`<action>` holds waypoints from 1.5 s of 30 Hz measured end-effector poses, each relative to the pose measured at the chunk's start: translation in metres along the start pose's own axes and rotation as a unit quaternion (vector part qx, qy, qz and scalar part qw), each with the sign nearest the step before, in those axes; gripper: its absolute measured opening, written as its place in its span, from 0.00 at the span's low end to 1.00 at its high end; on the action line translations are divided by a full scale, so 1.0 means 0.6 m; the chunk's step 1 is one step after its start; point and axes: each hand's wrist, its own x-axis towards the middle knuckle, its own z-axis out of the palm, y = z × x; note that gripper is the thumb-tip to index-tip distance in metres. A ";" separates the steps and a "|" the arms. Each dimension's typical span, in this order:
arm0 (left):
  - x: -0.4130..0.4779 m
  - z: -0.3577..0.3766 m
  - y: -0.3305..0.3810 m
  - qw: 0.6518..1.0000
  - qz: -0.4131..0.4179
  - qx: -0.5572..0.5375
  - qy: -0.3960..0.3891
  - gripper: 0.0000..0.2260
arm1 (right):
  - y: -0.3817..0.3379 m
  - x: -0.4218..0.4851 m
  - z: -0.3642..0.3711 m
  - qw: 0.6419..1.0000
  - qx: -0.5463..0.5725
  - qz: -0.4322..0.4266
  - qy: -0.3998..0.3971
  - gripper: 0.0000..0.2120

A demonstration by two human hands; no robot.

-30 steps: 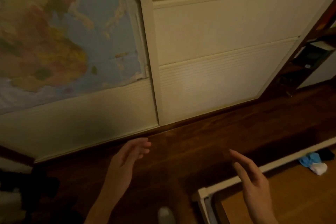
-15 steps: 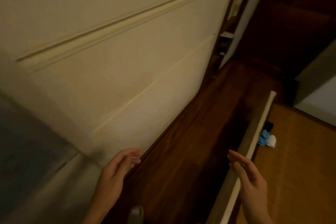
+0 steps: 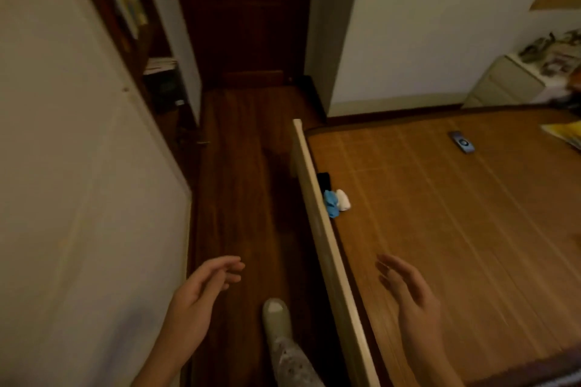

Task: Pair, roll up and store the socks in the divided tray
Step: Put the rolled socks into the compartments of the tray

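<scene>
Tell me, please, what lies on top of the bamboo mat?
A blue sock and white sock by the rail, a dark item behind them, a remote-like device, something yellow. What the mat covers cannot be seen.

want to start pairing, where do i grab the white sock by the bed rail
Probably pinch the white sock across its bunched middle, from above on its open mat side; the blue sock and bed rail crowd the other side.
</scene>
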 end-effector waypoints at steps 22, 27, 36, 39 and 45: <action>0.954 0.332 -0.049 0.914 -0.084 0.185 -0.351 0.12 | 0.197 0.686 0.149 0.951 -0.082 0.236 0.180 0.16; 1.066 0.443 -0.136 0.847 -0.058 0.279 -0.449 0.13 | 0.289 0.789 0.169 0.924 -0.195 0.295 0.143 0.19; 1.125 0.605 -0.316 0.524 0.232 0.563 -0.596 0.21 | 0.435 0.883 0.197 0.868 -0.395 0.293 -0.073 0.26; 1.138 0.634 -0.354 0.452 0.273 0.594 -0.606 0.23 | 0.470 0.892 0.207 0.859 -0.431 0.260 -0.098 0.29; 1.167 0.667 -0.380 0.336 0.261 0.646 -0.633 0.23 | 0.501 0.905 0.253 0.823 -0.497 0.251 -0.109 0.26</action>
